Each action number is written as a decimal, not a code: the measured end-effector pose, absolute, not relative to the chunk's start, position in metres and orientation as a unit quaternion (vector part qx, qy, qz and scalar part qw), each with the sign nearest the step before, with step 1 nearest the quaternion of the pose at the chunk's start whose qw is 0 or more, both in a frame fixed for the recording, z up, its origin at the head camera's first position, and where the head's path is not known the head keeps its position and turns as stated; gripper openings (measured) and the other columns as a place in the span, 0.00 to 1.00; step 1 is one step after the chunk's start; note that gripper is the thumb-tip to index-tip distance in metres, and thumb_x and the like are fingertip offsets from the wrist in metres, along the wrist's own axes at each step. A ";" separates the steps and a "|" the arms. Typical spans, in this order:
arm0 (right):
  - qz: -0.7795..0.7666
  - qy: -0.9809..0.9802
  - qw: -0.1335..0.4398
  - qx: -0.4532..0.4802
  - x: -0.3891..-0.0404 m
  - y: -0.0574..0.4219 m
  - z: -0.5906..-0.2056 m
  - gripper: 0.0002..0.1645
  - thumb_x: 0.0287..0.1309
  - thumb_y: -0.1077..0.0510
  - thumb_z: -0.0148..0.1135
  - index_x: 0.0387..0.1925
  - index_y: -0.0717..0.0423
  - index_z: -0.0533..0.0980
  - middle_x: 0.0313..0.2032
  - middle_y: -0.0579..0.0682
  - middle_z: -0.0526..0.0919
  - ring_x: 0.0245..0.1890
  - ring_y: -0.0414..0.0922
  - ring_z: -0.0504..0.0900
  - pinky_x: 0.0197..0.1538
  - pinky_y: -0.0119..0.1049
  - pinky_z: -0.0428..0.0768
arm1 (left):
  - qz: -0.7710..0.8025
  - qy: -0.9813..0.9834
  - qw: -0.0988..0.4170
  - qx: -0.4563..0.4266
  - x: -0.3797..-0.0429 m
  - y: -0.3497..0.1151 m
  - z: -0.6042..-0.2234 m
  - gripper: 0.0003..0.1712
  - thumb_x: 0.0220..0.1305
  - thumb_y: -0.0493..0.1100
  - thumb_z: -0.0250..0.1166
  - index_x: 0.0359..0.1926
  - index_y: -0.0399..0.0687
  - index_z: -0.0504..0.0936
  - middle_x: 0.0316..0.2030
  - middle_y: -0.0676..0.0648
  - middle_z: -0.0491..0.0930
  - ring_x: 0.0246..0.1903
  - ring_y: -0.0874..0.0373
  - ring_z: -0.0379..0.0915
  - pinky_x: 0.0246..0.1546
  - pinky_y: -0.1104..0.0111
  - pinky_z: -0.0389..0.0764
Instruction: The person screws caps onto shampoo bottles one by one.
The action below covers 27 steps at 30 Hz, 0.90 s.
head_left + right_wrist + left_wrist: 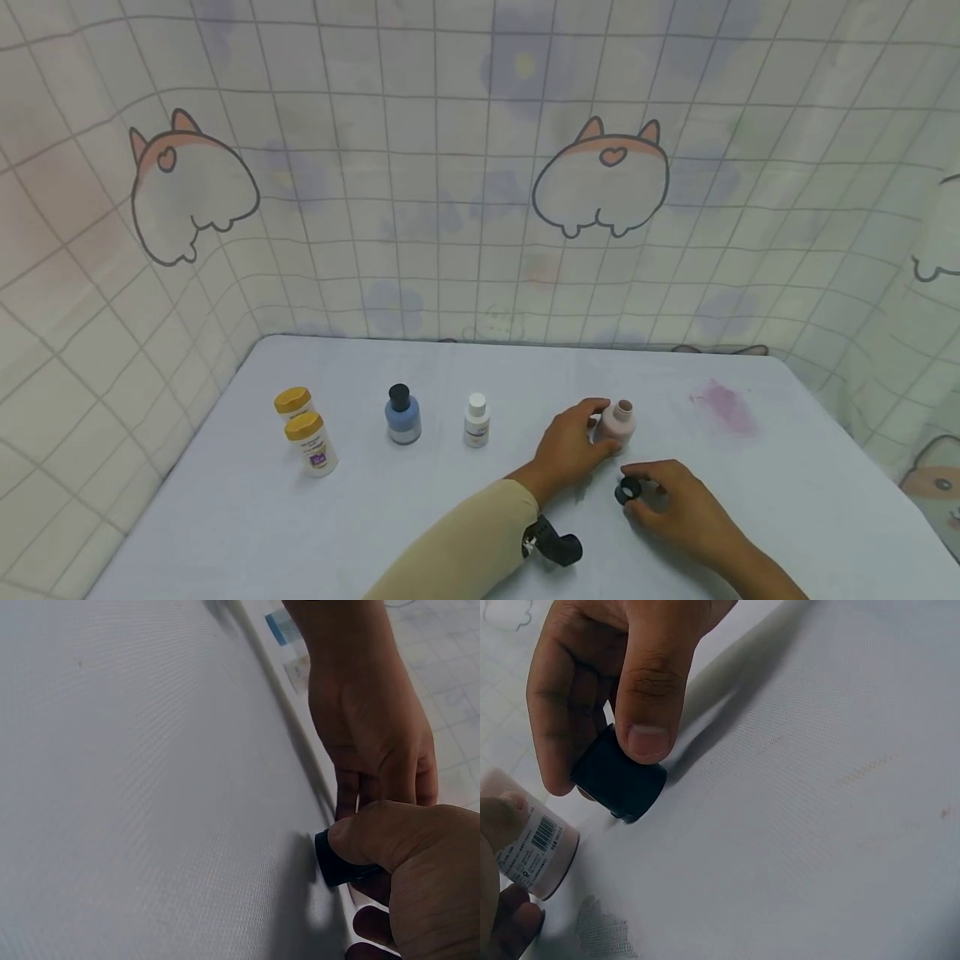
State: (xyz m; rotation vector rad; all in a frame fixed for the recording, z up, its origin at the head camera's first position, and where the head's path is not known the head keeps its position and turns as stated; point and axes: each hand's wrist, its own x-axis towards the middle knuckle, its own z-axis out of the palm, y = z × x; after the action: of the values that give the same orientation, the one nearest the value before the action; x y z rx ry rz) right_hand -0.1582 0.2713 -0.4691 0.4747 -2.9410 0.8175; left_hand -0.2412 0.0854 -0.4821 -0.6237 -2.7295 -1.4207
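My left hand (570,443) grips a small pale pink bottle (617,423), thumb on one side and fingers on the other. The bottle's brown-rimmed neck stands uncapped in the head view, and a barcode label (538,838) shows in the left wrist view. Just to the right and nearer to me, my right hand (686,510) pinches a black cap (628,490) between thumb and fingers, its hollow end visible. From the right wrist, the cap (339,859) appears under the thumb, close over the white table, with the pink bottle mostly hidden behind the hand.
Left of my hands stand a white bottle (477,422), a blue bottle with a black cap (403,417) and two white jars with yellow lids (315,446). A pink stain (726,407) marks the table (420,525) at right. Grid-patterned cloth (420,208) hangs behind and at the sides.
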 end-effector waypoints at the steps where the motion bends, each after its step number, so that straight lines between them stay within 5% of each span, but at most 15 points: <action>1: 0.266 -0.952 0.023 0.149 -0.158 0.271 -0.469 0.24 0.46 0.56 0.72 0.48 0.43 0.79 0.44 0.34 0.77 0.45 0.37 0.74 0.46 0.40 0.78 | -0.452 -0.869 0.001 -0.200 -0.241 0.086 -0.482 0.33 0.55 0.54 0.69 0.62 0.64 0.68 0.56 0.63 0.71 0.50 0.67 0.71 0.50 0.72 0.75; 27: 0.272 -0.954 0.006 0.127 -0.157 0.273 -0.462 0.24 0.46 0.51 0.73 0.48 0.42 0.78 0.44 0.41 0.77 0.42 0.39 0.75 0.44 0.42 0.78 | -0.472 -0.851 -0.021 -0.229 -0.238 0.070 -0.478 0.30 0.55 0.52 0.70 0.58 0.56 0.70 0.51 0.60 0.74 0.46 0.69 0.72 0.45 0.78 0.75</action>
State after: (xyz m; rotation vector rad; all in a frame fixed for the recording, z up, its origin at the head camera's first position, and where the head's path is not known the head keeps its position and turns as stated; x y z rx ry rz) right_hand -0.1569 0.2735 -0.4623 0.3966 -2.9863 0.8511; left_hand -0.2377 0.0705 -0.4782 -0.7307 -2.7096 -1.5034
